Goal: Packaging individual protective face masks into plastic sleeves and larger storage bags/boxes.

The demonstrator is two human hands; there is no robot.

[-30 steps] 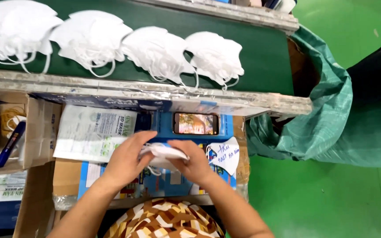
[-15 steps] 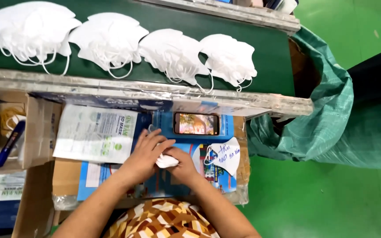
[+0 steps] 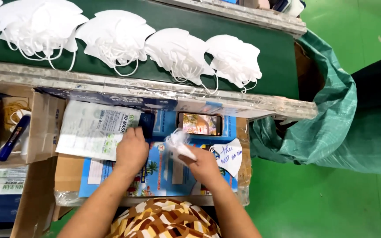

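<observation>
two bare hands at a packing bench beside a green conveyor point(image 3: 270, 48); right hand point(image 3: 203, 164) clamped on a folded white mask point(image 3: 178, 143), held just above the blue printed board point(image 3: 173, 176); left hand point(image 3: 132, 149) spread palm-down on the top printed pouch of the pouch stack point(image 3: 94, 130), fingers reaching its right edge beside a small dark object point(image 3: 147, 122), closed on nothing visible; hands apart, mask between them and nearer the right; by the look of it, caught midway through bagging one mask, with the pouch being taken up or pinned for opening; next move likely to call for a lifted pouch mouth, a mask kept folded flat, and ear loops tucked clear of the opening; four heaps of white masks point(image 3: 179, 53) in a row on the belt beyond the bench rail; a phone point(image 3: 199, 124) with a lit screen lying flat past the right hand; a single mask with handwriting point(image 3: 228, 155) just right of that hand; a blue marker point(image 3: 13, 137) in a cardboard box at left; a green woven sack point(image 3: 331, 114) hanging off the belt's end; pouch mouth hidden under the left palm; dark object too small to identify; leftmost heap cut off by the frame edge; sack contents out of sight.
</observation>
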